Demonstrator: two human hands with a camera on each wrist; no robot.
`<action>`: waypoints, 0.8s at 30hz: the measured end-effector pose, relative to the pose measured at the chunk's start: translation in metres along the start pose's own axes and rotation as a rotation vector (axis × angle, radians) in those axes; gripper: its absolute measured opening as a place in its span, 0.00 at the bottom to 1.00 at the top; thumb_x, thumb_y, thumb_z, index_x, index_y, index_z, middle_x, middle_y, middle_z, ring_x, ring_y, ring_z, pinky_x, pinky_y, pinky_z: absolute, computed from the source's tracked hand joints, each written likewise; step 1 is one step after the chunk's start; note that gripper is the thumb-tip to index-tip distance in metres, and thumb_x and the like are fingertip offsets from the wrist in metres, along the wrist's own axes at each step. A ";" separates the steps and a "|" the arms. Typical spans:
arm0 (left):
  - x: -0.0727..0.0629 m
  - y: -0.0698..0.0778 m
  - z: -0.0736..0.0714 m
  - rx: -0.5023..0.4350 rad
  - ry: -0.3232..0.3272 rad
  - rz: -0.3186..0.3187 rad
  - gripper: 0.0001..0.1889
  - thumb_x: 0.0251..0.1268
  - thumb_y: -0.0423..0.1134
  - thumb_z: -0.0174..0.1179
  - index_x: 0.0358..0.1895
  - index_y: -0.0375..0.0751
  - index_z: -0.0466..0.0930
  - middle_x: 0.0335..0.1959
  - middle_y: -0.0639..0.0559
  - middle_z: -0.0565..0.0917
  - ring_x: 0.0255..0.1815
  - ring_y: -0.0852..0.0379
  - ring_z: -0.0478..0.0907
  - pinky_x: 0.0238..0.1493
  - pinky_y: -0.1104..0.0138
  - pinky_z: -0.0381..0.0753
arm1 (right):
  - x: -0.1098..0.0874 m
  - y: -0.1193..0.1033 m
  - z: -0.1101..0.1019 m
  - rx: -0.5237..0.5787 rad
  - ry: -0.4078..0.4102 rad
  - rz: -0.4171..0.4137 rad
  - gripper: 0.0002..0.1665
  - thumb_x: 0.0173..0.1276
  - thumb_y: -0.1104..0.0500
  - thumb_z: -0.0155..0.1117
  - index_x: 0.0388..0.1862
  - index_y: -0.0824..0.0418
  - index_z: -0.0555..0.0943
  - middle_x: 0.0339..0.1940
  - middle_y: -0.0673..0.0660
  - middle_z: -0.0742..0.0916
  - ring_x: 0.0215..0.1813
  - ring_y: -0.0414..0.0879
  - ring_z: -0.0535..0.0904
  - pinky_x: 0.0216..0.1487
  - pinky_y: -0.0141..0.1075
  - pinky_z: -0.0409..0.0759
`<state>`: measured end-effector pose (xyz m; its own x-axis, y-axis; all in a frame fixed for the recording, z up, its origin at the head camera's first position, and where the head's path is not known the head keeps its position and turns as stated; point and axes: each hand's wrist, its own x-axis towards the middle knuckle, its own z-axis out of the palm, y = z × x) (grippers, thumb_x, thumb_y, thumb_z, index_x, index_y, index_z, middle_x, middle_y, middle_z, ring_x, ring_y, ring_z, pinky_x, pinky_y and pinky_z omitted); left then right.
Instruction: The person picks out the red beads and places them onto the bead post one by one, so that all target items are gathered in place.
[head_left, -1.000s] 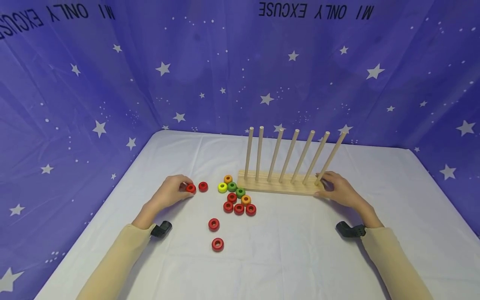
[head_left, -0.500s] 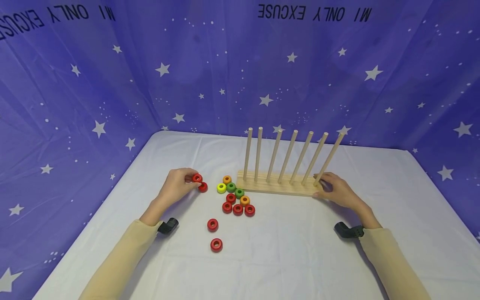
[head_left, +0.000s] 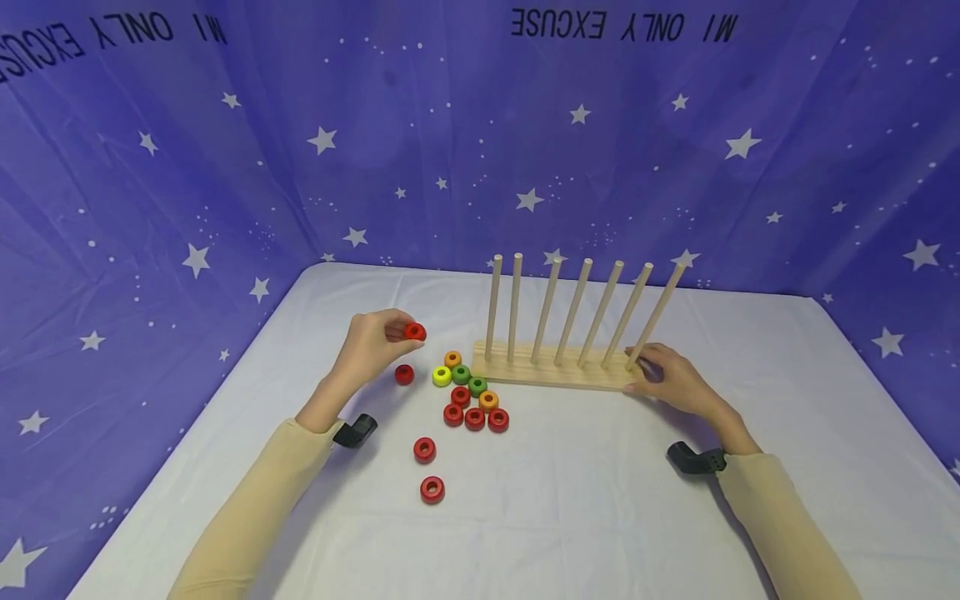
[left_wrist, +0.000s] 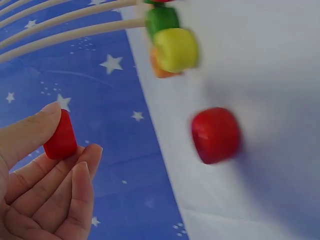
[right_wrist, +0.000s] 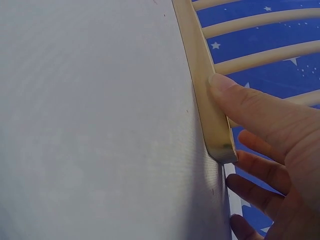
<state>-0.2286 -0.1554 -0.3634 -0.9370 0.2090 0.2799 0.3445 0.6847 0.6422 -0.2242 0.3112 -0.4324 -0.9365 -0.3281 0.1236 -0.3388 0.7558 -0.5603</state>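
In the head view my left hand (head_left: 371, 346) pinches a red ring bead (head_left: 416, 332) between thumb and fingers, raised above the white table. The left wrist view shows the same bead (left_wrist: 61, 137) edge-on, with the thumb over it. Another red bead (head_left: 404, 375) lies on the cloth just below that hand. At the right end of a wooden peg rack (head_left: 555, 379), my right hand (head_left: 678, 382) grips the base. Its thumb presses the front side in the right wrist view, and the other fingers reach behind the end. Several bare upright pegs stand on the base.
Between left hand and rack lies a cluster of beads: a yellow one (head_left: 442, 376), green ones (head_left: 477, 387), orange ones (head_left: 488, 402) and several red ones (head_left: 475, 419). Two more red beads (head_left: 432, 490) lie nearer the front. A blue star-patterned curtain (head_left: 450, 125) hangs behind.
The left hand has lifted its red bead off the table and carried it right and away from me, past the other red bead. My right hand stays at the rack's end.
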 end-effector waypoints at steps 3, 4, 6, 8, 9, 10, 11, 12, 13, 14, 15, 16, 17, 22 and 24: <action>0.007 0.010 -0.001 -0.015 0.012 0.020 0.15 0.51 0.37 0.69 0.42 0.35 0.82 0.36 0.41 0.87 0.36 0.48 0.86 0.41 0.59 0.83 | 0.000 0.000 0.000 -0.002 0.007 -0.003 0.36 0.54 0.56 0.71 0.61 0.68 0.72 0.60 0.71 0.75 0.64 0.70 0.65 0.64 0.65 0.58; 0.009 0.013 -0.001 -0.016 0.015 0.025 0.15 0.51 0.37 0.69 0.43 0.35 0.82 0.36 0.41 0.87 0.36 0.48 0.85 0.41 0.59 0.83 | 0.000 0.000 0.000 -0.005 0.008 -0.007 0.36 0.54 0.56 0.71 0.61 0.68 0.72 0.59 0.71 0.75 0.64 0.70 0.65 0.64 0.65 0.58; 0.013 0.019 -0.002 -0.015 0.018 0.034 0.16 0.51 0.37 0.69 0.43 0.35 0.82 0.36 0.41 0.87 0.37 0.48 0.85 0.42 0.59 0.83 | 0.000 0.000 0.001 -0.005 0.005 -0.004 0.36 0.55 0.55 0.71 0.60 0.69 0.73 0.60 0.72 0.74 0.64 0.70 0.65 0.64 0.65 0.58; 0.018 0.025 -0.003 -0.013 0.018 0.041 0.16 0.51 0.38 0.69 0.44 0.35 0.82 0.37 0.41 0.87 0.37 0.48 0.85 0.42 0.59 0.83 | 0.000 0.000 0.001 -0.011 0.000 0.008 0.37 0.55 0.54 0.70 0.60 0.71 0.72 0.60 0.72 0.73 0.64 0.70 0.65 0.64 0.64 0.58; 0.020 0.028 -0.003 -0.013 0.019 0.044 0.17 0.51 0.38 0.69 0.44 0.35 0.82 0.37 0.41 0.87 0.38 0.48 0.85 0.43 0.59 0.83 | -0.001 0.001 0.001 -0.014 -0.003 0.017 0.37 0.56 0.53 0.70 0.60 0.71 0.72 0.61 0.72 0.73 0.65 0.70 0.64 0.64 0.64 0.59; 0.023 0.031 -0.004 -0.014 0.019 0.047 0.17 0.52 0.38 0.69 0.45 0.36 0.82 0.37 0.41 0.87 0.38 0.48 0.85 0.43 0.59 0.83 | -0.001 0.001 0.002 -0.021 -0.006 0.024 0.38 0.56 0.53 0.70 0.60 0.72 0.72 0.61 0.73 0.72 0.65 0.71 0.64 0.64 0.64 0.59; 0.025 0.034 -0.004 -0.016 0.018 0.055 0.17 0.52 0.38 0.69 0.45 0.35 0.82 0.38 0.41 0.87 0.38 0.48 0.85 0.43 0.59 0.83 | -0.001 0.002 0.003 -0.023 -0.006 0.035 0.38 0.56 0.52 0.70 0.61 0.72 0.71 0.62 0.73 0.72 0.65 0.71 0.64 0.64 0.64 0.59; 0.027 0.037 -0.005 -0.024 0.016 0.064 0.17 0.52 0.37 0.68 0.46 0.35 0.82 0.38 0.40 0.87 0.38 0.48 0.85 0.43 0.59 0.83 | -0.001 0.002 0.003 -0.027 -0.004 0.043 0.39 0.56 0.52 0.70 0.61 0.73 0.71 0.62 0.73 0.72 0.65 0.71 0.64 0.64 0.64 0.60; 0.030 0.040 -0.005 -0.026 0.016 0.073 0.17 0.53 0.37 0.68 0.46 0.35 0.82 0.38 0.40 0.87 0.38 0.48 0.85 0.43 0.60 0.83 | -0.002 0.003 0.003 -0.030 -0.001 0.047 0.39 0.56 0.52 0.70 0.61 0.73 0.71 0.62 0.74 0.72 0.65 0.71 0.64 0.64 0.63 0.60; 0.032 0.043 -0.005 -0.027 0.017 0.081 0.17 0.53 0.37 0.68 0.46 0.35 0.82 0.38 0.41 0.87 0.38 0.48 0.85 0.43 0.60 0.83 | -0.002 0.003 0.004 -0.030 -0.001 0.051 0.39 0.56 0.52 0.70 0.61 0.73 0.71 0.62 0.74 0.72 0.65 0.71 0.64 0.64 0.63 0.60; 0.034 0.047 -0.006 -0.028 0.019 0.089 0.17 0.53 0.37 0.68 0.47 0.35 0.82 0.39 0.41 0.87 0.38 0.49 0.85 0.43 0.60 0.83 | -0.002 0.003 0.004 -0.029 0.001 0.052 0.39 0.56 0.53 0.70 0.61 0.74 0.71 0.62 0.74 0.72 0.65 0.71 0.64 0.64 0.63 0.60; 0.036 0.050 -0.006 -0.028 0.019 0.097 0.17 0.53 0.36 0.67 0.47 0.35 0.82 0.39 0.41 0.87 0.38 0.49 0.85 0.43 0.60 0.83 | -0.002 0.002 0.003 -0.028 0.004 0.052 0.39 0.56 0.53 0.70 0.61 0.74 0.71 0.62 0.74 0.72 0.65 0.71 0.64 0.64 0.63 0.61; 0.038 0.054 -0.006 -0.028 0.019 0.105 0.17 0.54 0.36 0.67 0.47 0.36 0.82 0.39 0.41 0.87 0.38 0.49 0.85 0.43 0.60 0.83 | -0.003 0.002 0.003 -0.025 0.005 0.055 0.39 0.56 0.53 0.71 0.61 0.74 0.71 0.62 0.74 0.72 0.65 0.71 0.64 0.64 0.63 0.61; 0.045 0.071 -0.008 -0.036 0.035 0.138 0.17 0.53 0.37 0.68 0.47 0.36 0.82 0.38 0.42 0.87 0.37 0.51 0.84 0.42 0.61 0.83 | -0.002 0.003 0.002 0.001 0.006 0.069 0.40 0.55 0.52 0.71 0.61 0.74 0.71 0.62 0.74 0.71 0.65 0.71 0.63 0.64 0.63 0.60; 0.047 0.077 -0.008 -0.055 0.048 0.151 0.17 0.53 0.37 0.68 0.47 0.36 0.82 0.38 0.41 0.87 0.36 0.50 0.85 0.42 0.62 0.83 | 0.000 0.008 0.002 0.021 0.010 0.077 0.41 0.55 0.51 0.71 0.62 0.72 0.70 0.63 0.73 0.71 0.66 0.70 0.63 0.65 0.62 0.60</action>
<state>-0.2454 -0.0987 -0.2951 -0.8708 0.2721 0.4096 0.4854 0.6084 0.6279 -0.2263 0.3160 -0.4381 -0.9605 -0.2641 0.0877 -0.2642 0.7662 -0.5858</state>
